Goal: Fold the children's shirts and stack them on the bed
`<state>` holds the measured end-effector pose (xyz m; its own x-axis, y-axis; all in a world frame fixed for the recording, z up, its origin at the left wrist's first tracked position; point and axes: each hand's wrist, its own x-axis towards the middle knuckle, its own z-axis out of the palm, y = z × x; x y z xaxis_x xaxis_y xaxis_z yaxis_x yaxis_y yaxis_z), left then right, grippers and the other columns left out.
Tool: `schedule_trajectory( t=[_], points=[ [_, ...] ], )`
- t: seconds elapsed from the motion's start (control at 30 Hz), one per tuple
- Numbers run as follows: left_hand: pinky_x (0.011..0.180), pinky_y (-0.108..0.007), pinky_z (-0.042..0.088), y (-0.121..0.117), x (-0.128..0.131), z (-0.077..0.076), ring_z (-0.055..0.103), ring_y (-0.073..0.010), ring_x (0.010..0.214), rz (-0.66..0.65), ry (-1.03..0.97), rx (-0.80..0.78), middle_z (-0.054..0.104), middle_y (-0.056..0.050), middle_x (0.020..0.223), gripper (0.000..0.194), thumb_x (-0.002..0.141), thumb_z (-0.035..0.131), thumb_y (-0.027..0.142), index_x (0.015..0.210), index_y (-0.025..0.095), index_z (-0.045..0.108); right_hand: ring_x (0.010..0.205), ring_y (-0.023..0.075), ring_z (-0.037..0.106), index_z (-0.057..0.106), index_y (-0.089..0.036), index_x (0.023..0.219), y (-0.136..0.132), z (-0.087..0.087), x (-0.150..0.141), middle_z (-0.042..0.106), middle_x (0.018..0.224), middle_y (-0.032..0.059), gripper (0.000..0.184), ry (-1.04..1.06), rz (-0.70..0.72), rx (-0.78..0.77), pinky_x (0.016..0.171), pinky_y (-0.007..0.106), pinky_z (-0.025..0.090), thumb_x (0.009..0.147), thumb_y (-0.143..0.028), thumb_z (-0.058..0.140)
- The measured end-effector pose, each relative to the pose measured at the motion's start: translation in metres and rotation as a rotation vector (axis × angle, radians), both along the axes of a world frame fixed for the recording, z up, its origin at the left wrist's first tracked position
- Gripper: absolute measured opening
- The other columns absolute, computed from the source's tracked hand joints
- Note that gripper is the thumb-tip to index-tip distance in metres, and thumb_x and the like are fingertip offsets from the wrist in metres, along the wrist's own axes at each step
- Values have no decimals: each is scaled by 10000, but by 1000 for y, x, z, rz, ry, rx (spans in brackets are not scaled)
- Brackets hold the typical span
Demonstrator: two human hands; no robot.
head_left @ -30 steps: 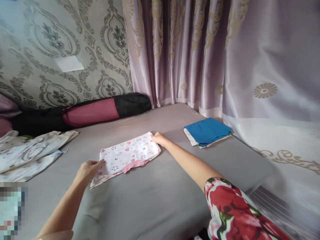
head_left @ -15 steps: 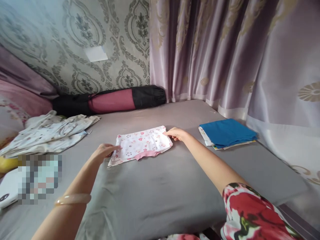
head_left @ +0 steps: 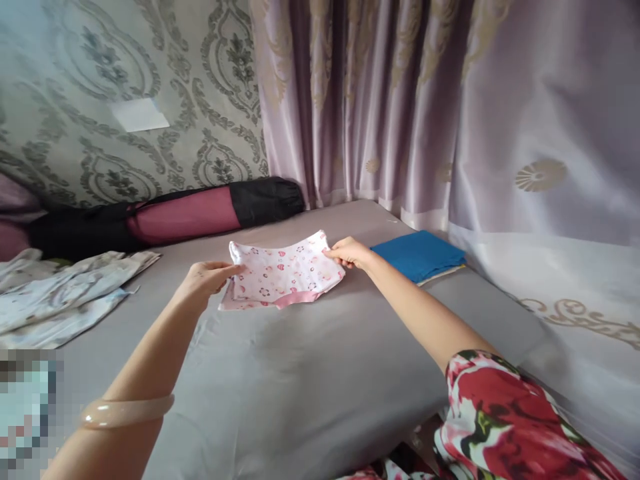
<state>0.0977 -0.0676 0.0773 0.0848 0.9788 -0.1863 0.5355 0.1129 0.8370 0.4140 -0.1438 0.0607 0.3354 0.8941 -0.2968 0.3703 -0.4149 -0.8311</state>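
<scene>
A folded white garment (head_left: 280, 270) with pink hearts, small flowers and a pink trimmed edge is held up between my hands, its top edge sagging a little in the middle. My left hand (head_left: 207, 277) pinches its left side between thumb and fingers. On the opposite side, my right hand (head_left: 350, 253) grips the right edge the same way. Beyond my right hand lies a folded blue cloth (head_left: 420, 257) on top of other folded pieces. I cannot make out whether the garment's lower edge touches the bed.
A grey sheet covers the bed (head_left: 320, 373). Rumpled pale printed clothes (head_left: 75, 293) lie at the left. A long black and dark pink bag (head_left: 185, 217) rests along the patterned wall, and purple curtains (head_left: 350, 100) hang at the back and right. The lower left corner is pixelated.
The garment has risen off the bed, lifted by both hands, and its top edge now sags. My view has turned right, so the surroundings appear shifted left.
</scene>
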Motion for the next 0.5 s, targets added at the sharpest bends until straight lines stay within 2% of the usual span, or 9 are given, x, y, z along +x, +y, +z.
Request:
schedule_trajectory(
  t=[0.13, 0.23, 0.3, 0.4, 0.5],
  points=[
    [483, -232, 207, -15, 68, 7, 300, -74, 466, -78, -153, 17, 369, 65, 457, 361, 516, 785, 444, 699, 145, 698, 310, 28, 345, 596, -115, 632, -16, 30, 43, 512, 399, -35, 289, -72, -177, -12, 314, 149, 273, 867, -254, 693],
    [480, -233, 220, -26, 119, 8, 322, -69, 454, -133, -283, 12, 398, 60, 460, 370, 518, 793, 435, 707, 131, 701, 350, 36, 446, 639, -62, 824, -25, 53, 77, 638, 526, 23, 141, 5, -316, -24, 323, 124, 326, 890, -185, 660],
    [474, -232, 228, -32, 151, 7, 333, -65, 447, -144, -376, -14, 405, 60, 463, 372, 511, 806, 423, 699, 124, 691, 403, 49, 525, 629, -43, 938, -29, 66, 100, 684, 615, 54, 121, 39, -411, -34, 352, 115, 366, 900, -156, 645],
    [465, -226, 244, -43, 192, 1, 353, -60, 451, -179, -503, -61, 433, 53, 492, 345, 517, 805, 383, 703, 122, 679, 471, 77, 599, 612, -21, 1009, -34, 77, 130, 701, 697, 96, 141, 24, -528, -63, 404, 128, 415, 937, -139, 582],
    [447, -219, 233, -53, 227, -6, 370, -55, 465, -208, -611, -118, 474, 34, 537, 312, 531, 800, 355, 688, 126, 656, 543, 127, 655, 596, -17, 1046, -39, 80, 156, 688, 721, 113, 163, -13, -605, -43, 453, 173, 477, 961, -137, 526]
  ],
)
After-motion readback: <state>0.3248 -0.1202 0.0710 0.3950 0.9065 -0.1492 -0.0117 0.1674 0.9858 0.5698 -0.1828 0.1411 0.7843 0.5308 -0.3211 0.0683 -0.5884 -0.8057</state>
